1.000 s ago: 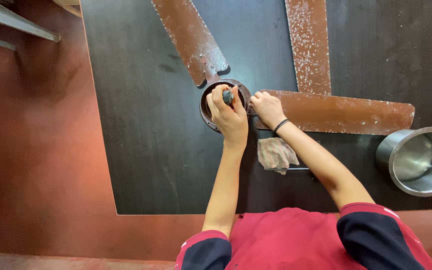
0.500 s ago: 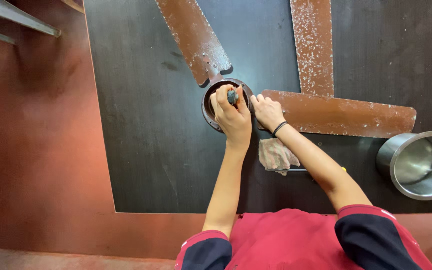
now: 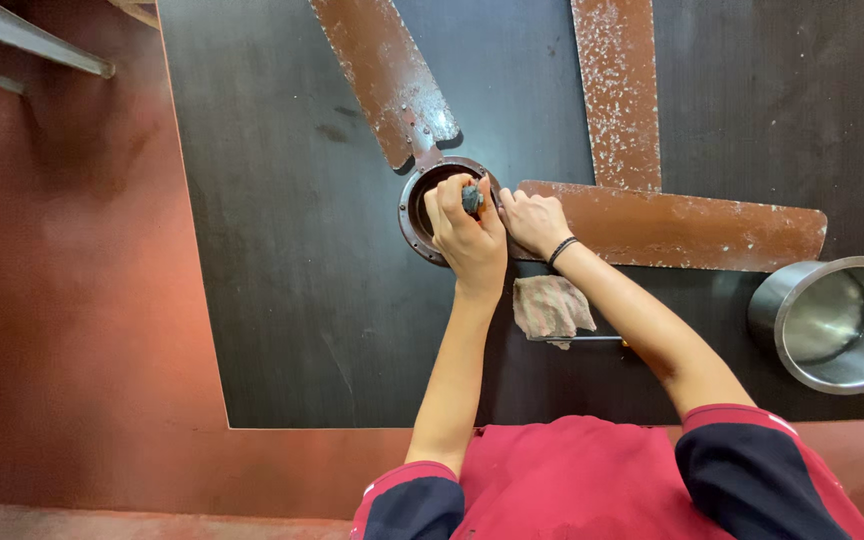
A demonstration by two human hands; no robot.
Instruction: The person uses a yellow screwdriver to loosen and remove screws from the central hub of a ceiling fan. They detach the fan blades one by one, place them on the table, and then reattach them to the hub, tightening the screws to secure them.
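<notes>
Left hand (image 3: pixel 467 235) clenched on dark tool handle (image 3: pixel 472 199) over fan hub (image 3: pixel 414 205), right hand (image 3: pixel 532 220) steadying brown blade (image 3: pixel 682 225); all blades still attached.

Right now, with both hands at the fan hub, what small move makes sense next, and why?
Probably keep turning the dark tool handle in place. The left hand has its grip shut around it over the round fan hub, while the right hand presses on the blade beside it.

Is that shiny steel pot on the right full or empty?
Empty: the steel pot stands upright, and its bare shiny inside shows.
</notes>
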